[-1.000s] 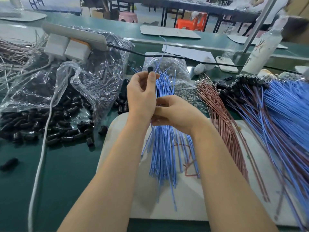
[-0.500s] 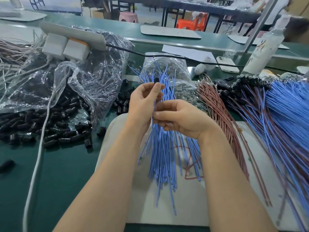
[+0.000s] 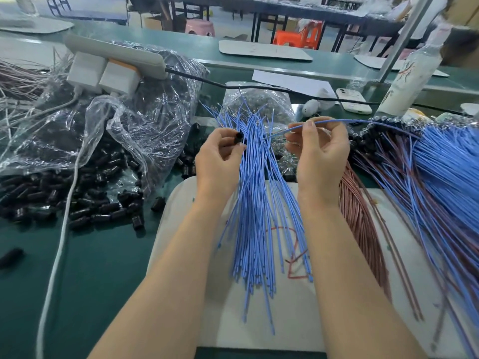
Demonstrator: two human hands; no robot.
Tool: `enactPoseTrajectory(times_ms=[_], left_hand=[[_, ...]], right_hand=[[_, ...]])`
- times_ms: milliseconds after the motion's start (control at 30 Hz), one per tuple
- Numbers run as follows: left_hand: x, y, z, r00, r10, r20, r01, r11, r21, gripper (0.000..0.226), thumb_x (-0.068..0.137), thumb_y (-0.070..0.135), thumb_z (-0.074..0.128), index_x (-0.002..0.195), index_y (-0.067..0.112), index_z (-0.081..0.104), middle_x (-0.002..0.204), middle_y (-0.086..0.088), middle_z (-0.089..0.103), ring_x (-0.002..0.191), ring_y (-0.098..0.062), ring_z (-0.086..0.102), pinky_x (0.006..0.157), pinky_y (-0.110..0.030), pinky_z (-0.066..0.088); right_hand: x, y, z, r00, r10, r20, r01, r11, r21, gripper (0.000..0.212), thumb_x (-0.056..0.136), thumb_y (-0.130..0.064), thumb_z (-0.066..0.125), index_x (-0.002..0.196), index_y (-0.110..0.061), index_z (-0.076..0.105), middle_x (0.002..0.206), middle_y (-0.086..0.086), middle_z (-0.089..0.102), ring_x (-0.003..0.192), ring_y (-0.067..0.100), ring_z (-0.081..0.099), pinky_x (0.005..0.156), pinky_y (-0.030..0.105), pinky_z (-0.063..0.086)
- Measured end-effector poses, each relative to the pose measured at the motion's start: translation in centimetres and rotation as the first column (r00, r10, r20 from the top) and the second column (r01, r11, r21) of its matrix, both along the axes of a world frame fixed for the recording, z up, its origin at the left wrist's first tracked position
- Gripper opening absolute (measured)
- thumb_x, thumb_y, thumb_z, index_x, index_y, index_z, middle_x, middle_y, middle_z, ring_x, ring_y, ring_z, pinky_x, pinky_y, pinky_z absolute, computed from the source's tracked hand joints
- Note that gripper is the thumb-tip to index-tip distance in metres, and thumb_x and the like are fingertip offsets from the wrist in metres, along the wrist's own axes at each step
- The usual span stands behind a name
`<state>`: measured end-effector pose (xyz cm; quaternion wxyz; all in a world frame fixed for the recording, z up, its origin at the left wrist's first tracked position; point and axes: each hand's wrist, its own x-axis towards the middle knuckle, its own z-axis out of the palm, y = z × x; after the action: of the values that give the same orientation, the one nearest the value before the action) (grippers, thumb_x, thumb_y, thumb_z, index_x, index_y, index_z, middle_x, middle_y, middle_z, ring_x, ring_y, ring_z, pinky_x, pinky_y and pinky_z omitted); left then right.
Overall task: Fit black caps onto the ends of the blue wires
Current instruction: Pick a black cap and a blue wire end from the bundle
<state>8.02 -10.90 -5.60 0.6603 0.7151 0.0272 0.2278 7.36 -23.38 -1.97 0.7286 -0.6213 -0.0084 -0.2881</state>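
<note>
**Head view, wire-capping station.** The left hand [image 3: 217, 164] pinched one black cap [image 3: 238, 137] between the thumb and curled fingers [image 3: 222, 136], just beside the fanned upper ends of a bundle of blue wires [image 3: 259, 208]. The right hand [image 3: 322, 156] grasped a single blue wire [image 3: 337, 120] between thumb and forefinger, close to its free end (the tip pointed left toward the cap but stood apart from it). The rest of that wire arched rightward to a heap of blue wires [image 3: 451, 172] at the right edge.

The bundle lay lengthwise on a white board [image 3: 233, 322] between the forearms, its far ends reaching over a small clear bag [image 3: 272, 104]. Pinkish-brown wires [image 3: 360, 218] lay between the bundle and the right-hand heap. Loose black caps [image 3: 77, 200] spilled from a large clear plastic bag [image 3: 134, 130] onto the green surface [image 3: 98, 281] at left. A white power strip [image 3: 116, 51] rested on that bag. A smartphone [image 3: 353, 100] and a white bottle [image 3: 407, 81] stood farther back.
</note>
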Motion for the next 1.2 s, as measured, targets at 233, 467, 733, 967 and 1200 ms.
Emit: enactPoseTrajectory(times_ms=[233, 467, 733, 967, 1200], left_hand=[[-0.3, -0.6, 0.1, 0.999, 0.002, 0.043, -0.005, 0.996, 0.086, 0.018, 0.087, -0.004, 0.059, 0.093, 0.013, 0.056, 0.081, 0.013, 0.061, 0.069, 0.014, 0.057, 0.070, -0.003, 0.042], [-0.6, -0.7, 0.2, 0.998, -0.002, 0.062, -0.005, 0.992, 0.125, 0.022, 0.087, -0.005, 0.056, 0.092, 0.016, 0.057, 0.083, 0.012, 0.061, 0.072, 0.012, 0.058, 0.073, -0.005, 0.044], [-0.6, -0.7, 0.2, 0.998, -0.005, 0.056, -0.004, 0.988, 0.155, 0.022, 0.086, -0.006, 0.055, 0.094, 0.015, 0.059, 0.086, 0.007, 0.062, 0.076, 0.006, 0.059, 0.074, -0.006, 0.045], [-0.6, -0.6, 0.2, 1.000, 0.005, 0.012, -0.007, 0.982, 0.189, 0.024, 0.088, -0.004, 0.053, 0.104, 0.010, 0.064, 0.102, -0.004, 0.066, 0.083, 0.001, 0.059, 0.078, -0.004, 0.044], [-0.6, -0.6, 0.3, 1.000, -0.004, -0.004, 0.004, 0.982, 0.188, 0.019, 0.087, 0.002, 0.060, 0.102, 0.012, 0.063, 0.105, -0.007, 0.064, 0.087, -0.011, 0.061, 0.081, -0.013, 0.049]], right_hand=[[-0.4, 1.0, -0.2, 0.994, -0.041, 0.103, 0.065, 0.967, -0.245, 0.019, 0.095, -0.007, 0.051, 0.085, -0.022, 0.048, 0.079, 0.002, 0.064, 0.069, 0.017, 0.065, 0.073, 0.041, 0.056], [-0.2, 1.2, -1.0, 0.977, -0.061, 0.204, 0.143, 0.898, -0.417, 0.005, 0.094, -0.010, 0.052, 0.091, -0.013, 0.050, 0.075, -0.009, 0.059, 0.067, 0.013, 0.063, 0.065, 0.030, 0.053], [-0.1, 1.3, -1.4, 0.961, -0.086, 0.261, 0.205, 0.859, -0.470, 0.003, 0.094, -0.007, 0.053, 0.093, -0.010, 0.052, 0.078, 0.000, 0.060, 0.067, 0.010, 0.060, 0.064, 0.012, 0.045], [0.1, 1.0, -1.4, 0.957, -0.106, 0.270, 0.224, 0.862, -0.456, 0.002, 0.094, -0.007, 0.052, 0.093, -0.005, 0.054, 0.075, -0.008, 0.055, 0.065, -0.002, 0.055, 0.064, 0.007, 0.042], [-0.1, 1.0, -1.3, 0.954, -0.102, 0.283, 0.222, 0.874, -0.433, 0.004, 0.093, -0.006, 0.053, 0.092, -0.010, 0.051, 0.076, -0.008, 0.056, 0.066, -0.003, 0.056, 0.063, 0.008, 0.042]])
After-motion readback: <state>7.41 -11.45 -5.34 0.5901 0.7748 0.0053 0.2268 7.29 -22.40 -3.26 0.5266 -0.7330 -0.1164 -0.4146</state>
